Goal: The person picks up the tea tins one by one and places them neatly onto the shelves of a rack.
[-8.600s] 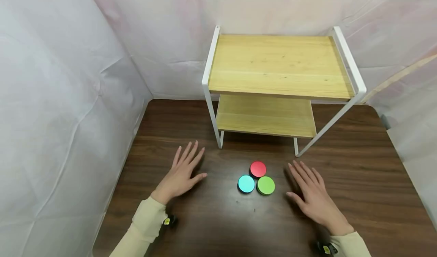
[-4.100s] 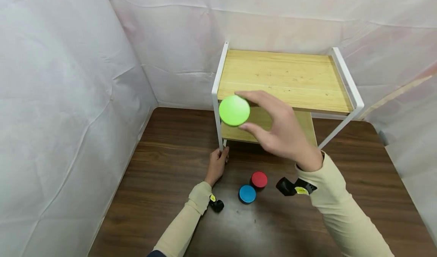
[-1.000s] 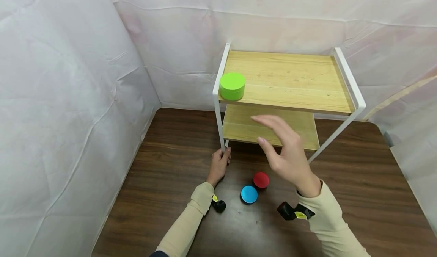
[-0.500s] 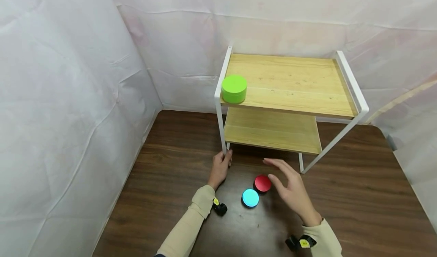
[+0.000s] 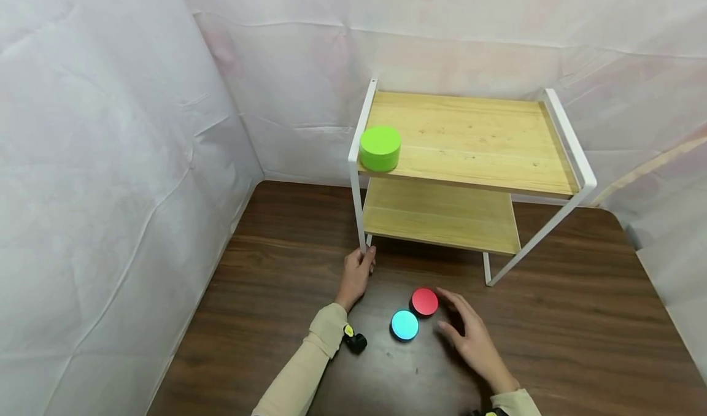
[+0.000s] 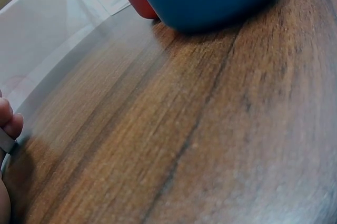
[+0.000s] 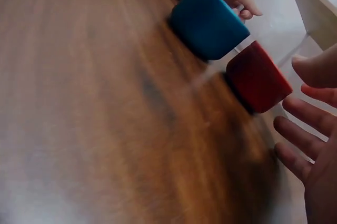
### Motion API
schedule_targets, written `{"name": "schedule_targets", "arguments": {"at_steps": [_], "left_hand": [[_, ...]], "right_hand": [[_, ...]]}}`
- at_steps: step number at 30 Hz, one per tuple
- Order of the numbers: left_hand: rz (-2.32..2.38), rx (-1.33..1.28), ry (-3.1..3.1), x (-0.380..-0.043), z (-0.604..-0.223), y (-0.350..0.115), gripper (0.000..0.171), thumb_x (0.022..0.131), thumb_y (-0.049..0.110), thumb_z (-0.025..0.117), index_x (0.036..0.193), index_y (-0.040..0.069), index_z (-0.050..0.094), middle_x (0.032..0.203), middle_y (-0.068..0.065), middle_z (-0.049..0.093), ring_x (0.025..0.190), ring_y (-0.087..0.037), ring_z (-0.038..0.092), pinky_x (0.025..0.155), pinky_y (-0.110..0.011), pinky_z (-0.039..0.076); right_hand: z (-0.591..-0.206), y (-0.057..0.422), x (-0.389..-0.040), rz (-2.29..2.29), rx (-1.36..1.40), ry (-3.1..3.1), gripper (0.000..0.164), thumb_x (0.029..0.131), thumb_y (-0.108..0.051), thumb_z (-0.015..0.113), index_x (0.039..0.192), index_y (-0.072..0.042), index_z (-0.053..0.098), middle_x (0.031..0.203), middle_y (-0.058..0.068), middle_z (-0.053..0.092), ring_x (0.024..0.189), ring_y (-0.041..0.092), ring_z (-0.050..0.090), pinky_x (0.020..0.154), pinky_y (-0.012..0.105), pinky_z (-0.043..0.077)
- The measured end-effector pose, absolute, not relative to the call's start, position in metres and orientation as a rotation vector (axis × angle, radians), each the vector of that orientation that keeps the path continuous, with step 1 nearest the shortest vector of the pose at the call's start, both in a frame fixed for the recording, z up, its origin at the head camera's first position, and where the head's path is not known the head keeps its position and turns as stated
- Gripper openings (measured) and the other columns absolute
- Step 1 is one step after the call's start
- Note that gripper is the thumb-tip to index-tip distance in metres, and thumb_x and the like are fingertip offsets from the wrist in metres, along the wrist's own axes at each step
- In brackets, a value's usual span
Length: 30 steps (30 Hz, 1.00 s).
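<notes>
My left hand point(image 5: 354, 279) grips the foot of the front left leg of a small two-tier shelf point(image 5: 469, 143), which has wooden boards and a white frame. To the right of the red round tin point(image 5: 424, 302) is my right hand point(image 5: 472, 339), thumb and fingers apart around its near side and nothing held. In the right wrist view the fingers point(image 7: 300, 134) reach close to the red tin. A blue round tin point(image 5: 404, 326) stands on the table just in front of the red one. On the shelf's upper board, at the front left corner, sits a green round tin point(image 5: 380, 149).
The dark wood-grain table point(image 5: 276, 244) bears the shelf and both loose tins. White sheeting point(image 5: 110, 158) hangs along the left and back of the table. The shelf's lower board point(image 5: 442, 210) overhangs the table behind the tins.
The green tin went from the table to the upper board, released by my right hand. That hand has since come down beside the red tin. My left hand keeps its grip on the leg.
</notes>
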<state>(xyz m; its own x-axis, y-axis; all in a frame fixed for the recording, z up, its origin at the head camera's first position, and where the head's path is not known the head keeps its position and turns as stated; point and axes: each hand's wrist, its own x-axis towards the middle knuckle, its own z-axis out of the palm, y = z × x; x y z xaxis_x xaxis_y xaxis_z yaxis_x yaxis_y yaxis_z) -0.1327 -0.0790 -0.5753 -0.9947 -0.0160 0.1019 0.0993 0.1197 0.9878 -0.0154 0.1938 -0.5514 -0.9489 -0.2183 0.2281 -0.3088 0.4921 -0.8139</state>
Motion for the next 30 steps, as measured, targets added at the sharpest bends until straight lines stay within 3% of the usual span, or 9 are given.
{"name": "schedule_targets", "arguments": {"at_steps": [10,13,15,17,19,21,25,30], "left_hand": [[-2.021,-0.042,-2.277,-0.129,-0.563,-0.074,0.044,0.113,0.021,0.053,0.084,-0.012,0.061,0.074,-0.038,0.055,0.061,-0.020,0.047,0.059,-0.022,0.037],[-2.043,-0.066,-2.256,-0.124,-0.551,-0.074,0.043,0.112,0.019,0.053,0.084,-0.011,0.060,0.073,-0.037,0.055,0.060,-0.017,0.047,0.059,-0.022,0.038],[-2.047,-0.074,-2.254,-0.121,-0.546,-0.074,0.042,0.112,0.020,0.054,0.084,-0.010,0.060,0.073,-0.037,0.055,0.060,-0.013,0.047,0.060,-0.022,0.038],[-2.046,-0.079,-2.259,-0.121,-0.544,-0.075,0.042,0.113,0.021,0.053,0.084,-0.009,0.060,0.074,-0.036,0.056,0.060,-0.011,0.047,0.060,-0.023,0.038],[-2.047,-0.080,-2.263,-0.121,-0.546,-0.075,0.044,0.113,0.023,0.053,0.084,-0.009,0.061,0.074,-0.036,0.056,0.061,-0.014,0.047,0.060,-0.022,0.038],[-2.052,-0.079,-2.264,-0.121,-0.547,-0.075,0.044,0.113,0.024,0.053,0.084,-0.009,0.061,0.075,-0.037,0.056,0.062,-0.018,0.049,0.061,-0.022,0.039],[-2.055,-0.076,-2.259,-0.122,-0.548,-0.075,0.045,0.113,0.025,0.053,0.085,-0.010,0.061,0.075,-0.036,0.057,0.064,-0.022,0.049,0.061,-0.022,0.038],[-2.060,-0.076,-2.267,-0.122,-0.547,-0.076,0.047,0.113,0.024,0.053,0.089,-0.016,0.061,0.075,-0.036,0.057,0.063,-0.017,0.048,0.061,-0.021,0.039]], "right_hand": [[-0.564,0.188,-0.009,1.441,0.481,-2.593,0.076,0.088,0.005,0.080,0.156,-0.009,0.049,0.151,0.014,0.058,0.142,-0.011,0.039,0.113,0.001,0.021],[-0.565,0.184,-0.011,1.413,0.423,-2.636,0.078,0.087,0.004,0.081,0.156,-0.009,0.048,0.153,0.013,0.056,0.144,-0.003,0.042,0.113,0.001,0.020],[-0.565,0.182,-0.012,1.391,0.383,-2.666,0.079,0.087,0.002,0.083,0.156,-0.010,0.048,0.153,0.012,0.056,0.144,0.010,0.046,0.117,0.012,0.027],[-0.565,0.179,-0.015,1.377,0.359,-2.688,0.080,0.086,0.002,0.084,0.156,-0.011,0.048,0.153,0.012,0.057,0.143,0.023,0.047,0.121,0.034,0.031],[-0.566,0.177,-0.017,1.371,0.344,-2.702,0.080,0.085,0.000,0.084,0.156,-0.012,0.049,0.152,0.013,0.057,0.141,0.031,0.048,0.116,0.054,0.032],[-0.566,0.175,-0.019,1.372,0.345,-2.701,0.079,0.085,-0.002,0.085,0.155,-0.011,0.050,0.151,0.014,0.058,0.140,0.034,0.048,0.109,0.063,0.031],[-0.567,0.171,-0.022,1.354,0.342,-2.687,0.076,0.085,-0.003,0.086,0.153,-0.009,0.052,0.149,0.014,0.060,0.138,0.032,0.049,0.106,0.054,0.030],[-0.571,0.165,-0.023,1.293,0.331,-2.639,0.072,0.084,-0.002,0.086,0.150,-0.008,0.056,0.143,0.014,0.066,0.132,0.031,0.052,0.099,0.042,0.028]]}}
